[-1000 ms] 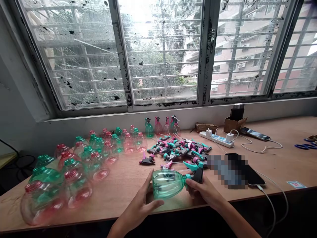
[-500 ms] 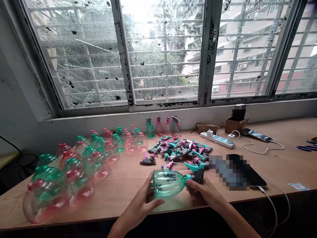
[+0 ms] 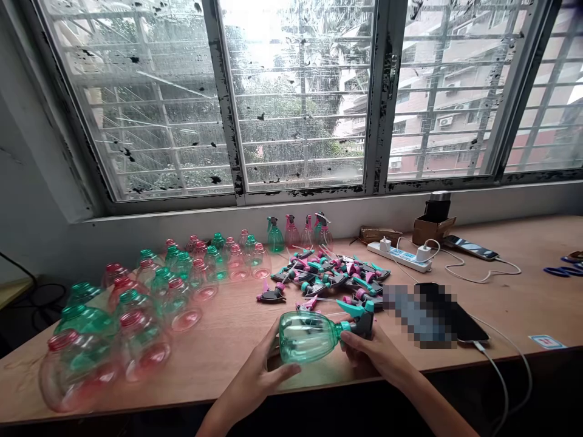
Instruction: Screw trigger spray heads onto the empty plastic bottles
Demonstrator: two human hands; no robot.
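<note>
A clear green spray bottle [image 3: 307, 335] lies on its side just above the wooden table's front edge, neck pointing right. My left hand [image 3: 259, 376] cups its wide base, thumb and fingers wrapped round it. My right hand [image 3: 371, 353] is closed on the teal and black trigger head [image 3: 359, 317] at the neck. Behind them lies a heap of loose pink and teal trigger heads [image 3: 328, 276].
Several capless pink and green bottles [image 3: 136, 303] crowd the table's left. Several finished spray bottles [image 3: 298, 232] stand by the wall. A power strip [image 3: 401, 255], a phone [image 3: 469, 246], a dark tablet [image 3: 450, 318] with cable and blue scissors [image 3: 562, 270] lie to the right.
Almost nothing differs: both hands keep the same hold, and the bottle and trigger head shift only slightly in the picture.
</note>
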